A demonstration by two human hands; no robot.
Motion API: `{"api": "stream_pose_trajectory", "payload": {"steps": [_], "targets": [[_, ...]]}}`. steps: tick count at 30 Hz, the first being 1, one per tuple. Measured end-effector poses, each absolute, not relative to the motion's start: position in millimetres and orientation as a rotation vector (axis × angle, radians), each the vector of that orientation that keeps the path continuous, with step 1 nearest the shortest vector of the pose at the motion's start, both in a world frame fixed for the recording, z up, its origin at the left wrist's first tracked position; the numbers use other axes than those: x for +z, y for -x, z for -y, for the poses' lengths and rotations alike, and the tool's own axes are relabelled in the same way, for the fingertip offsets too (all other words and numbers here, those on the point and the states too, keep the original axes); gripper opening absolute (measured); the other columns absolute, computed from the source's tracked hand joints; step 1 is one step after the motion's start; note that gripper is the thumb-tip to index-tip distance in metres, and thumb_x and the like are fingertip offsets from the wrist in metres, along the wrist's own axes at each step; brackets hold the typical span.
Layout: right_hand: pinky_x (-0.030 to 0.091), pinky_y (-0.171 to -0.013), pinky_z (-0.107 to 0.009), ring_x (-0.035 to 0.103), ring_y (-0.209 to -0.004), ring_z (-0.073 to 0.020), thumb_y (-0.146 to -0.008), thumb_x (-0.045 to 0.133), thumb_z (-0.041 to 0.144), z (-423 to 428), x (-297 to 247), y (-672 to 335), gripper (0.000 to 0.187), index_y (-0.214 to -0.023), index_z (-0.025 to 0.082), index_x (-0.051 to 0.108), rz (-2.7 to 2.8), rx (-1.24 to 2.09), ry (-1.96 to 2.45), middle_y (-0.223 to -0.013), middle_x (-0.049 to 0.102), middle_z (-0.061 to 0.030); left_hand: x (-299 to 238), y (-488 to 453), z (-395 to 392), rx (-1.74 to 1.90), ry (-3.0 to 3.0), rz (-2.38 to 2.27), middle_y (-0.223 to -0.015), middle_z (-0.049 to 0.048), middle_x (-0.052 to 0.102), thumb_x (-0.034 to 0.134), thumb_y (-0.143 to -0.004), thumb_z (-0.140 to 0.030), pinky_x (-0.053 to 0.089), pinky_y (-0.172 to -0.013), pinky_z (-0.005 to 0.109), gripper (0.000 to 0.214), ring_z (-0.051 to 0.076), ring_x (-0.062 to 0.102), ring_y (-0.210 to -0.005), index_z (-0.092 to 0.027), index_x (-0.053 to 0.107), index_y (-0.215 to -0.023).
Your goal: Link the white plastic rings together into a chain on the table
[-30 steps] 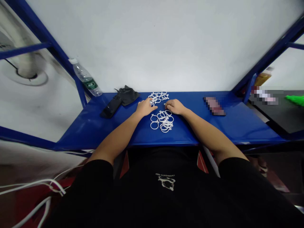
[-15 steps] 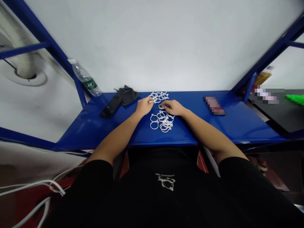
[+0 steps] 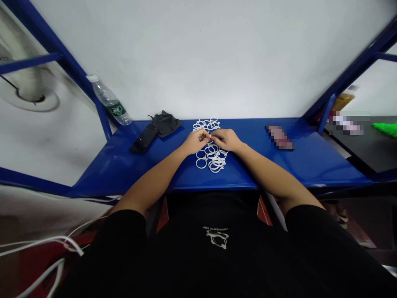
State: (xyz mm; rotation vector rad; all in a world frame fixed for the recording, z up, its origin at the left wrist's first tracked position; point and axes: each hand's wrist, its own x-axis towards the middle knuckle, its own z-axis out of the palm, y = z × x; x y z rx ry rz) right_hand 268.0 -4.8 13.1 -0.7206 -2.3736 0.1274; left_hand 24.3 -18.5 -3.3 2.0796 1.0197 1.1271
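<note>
Two heaps of white plastic rings lie on a blue bench: a far heap near the wall and a near heap closer to me. My left hand and my right hand meet between the heaps, just above the near one. Both hands have their fingers pinched together on a small white ring held between them. Most of that ring is covered by my fingertips.
A plastic water bottle leans at the back left by a blue frame post. A black cloth and a dark flat device lie left of the rings. A blurred flat object lies to the right. White cables hang below left.
My left hand lifted a ring from the far heap and moved right. My right hand picked up a ring from the near heap. The two hands have come together.
</note>
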Motion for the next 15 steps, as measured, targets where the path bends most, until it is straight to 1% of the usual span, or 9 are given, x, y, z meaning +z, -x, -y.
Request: {"api": "stream_pose_trajectory", "payload": {"steps": [3,5,10,15], "targets": [[0.056,-0.080,-0.033,0.079,-0.088,-0.0216,-0.112,0.053,0.043,8.4,12.8,-265.4,0.041,-0.128,0.018,0.081,2.353,0.095,0.712,-0.109,0.088,-0.0107,-2.6,-23.6,19.4,1.141,-2.107,-0.999,-0.096,0.0022,0.081,0.072,-0.099,-0.015,0.061,-0.084,0.032,0.007,0.017,0.074,-0.086,-0.021,0.074,-0.097],[0.057,-0.081,-0.033,0.079,-0.090,-0.0216,-0.112,0.052,0.041,10.5,12.2,-263.9,0.041,-0.132,0.018,0.080,2.342,0.070,0.683,-0.114,0.088,-0.0111,-2.2,-24.7,21.7,1.139,-2.142,-0.985,-0.098,0.0020,0.082,0.070,-0.100,-0.013,0.062,-0.089,0.034,0.009,0.018,0.077,-0.090,-0.021,0.074,-0.098],[0.059,-0.083,-0.035,0.080,-0.093,-0.0230,-0.110,0.051,0.035,10.1,8.6,-262.1,0.038,-0.127,0.020,0.082,2.312,0.006,0.674,-0.113,0.088,-0.0106,-0.5,-28.9,28.3,1.162,-2.209,-0.983,-0.097,0.0011,0.082,0.075,-0.100,-0.014,0.063,-0.088,0.033,0.008,0.018,0.078,-0.091,-0.022,0.074,-0.101],[0.060,-0.083,-0.035,0.078,-0.087,-0.0232,-0.106,0.056,0.031,1.4,4.6,-266.2,0.037,-0.126,0.020,0.085,2.204,0.045,0.792,-0.104,0.087,-0.0098,3.1,-24.0,23.3,1.193,-2.233,-1.160,-0.110,0.0054,0.085,0.077,-0.105,-0.020,0.064,-0.099,0.039,0.009,0.022,0.079,-0.104,-0.023,0.079,-0.113]]}}
